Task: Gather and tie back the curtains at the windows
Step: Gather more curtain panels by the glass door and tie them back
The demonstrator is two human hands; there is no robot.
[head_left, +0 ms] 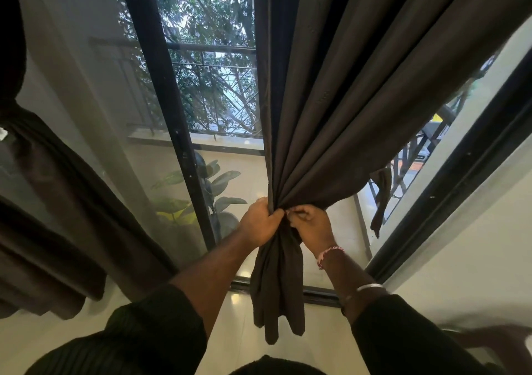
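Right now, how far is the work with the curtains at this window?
Done: the dark brown fabric curtain on the left already hangs bunched to its side. In hand: the left hand grips the gathered folds of the dark brown middle curtain, and the right hand pinches the same bunch beside it. Left: no tie or band shows around this bunch, so fastening it seems not yet done.

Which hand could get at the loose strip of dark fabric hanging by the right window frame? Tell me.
Probably the right hand: the strip hangs on its side with nothing between, but its fingers pinch the gathered curtain and would have to let go.
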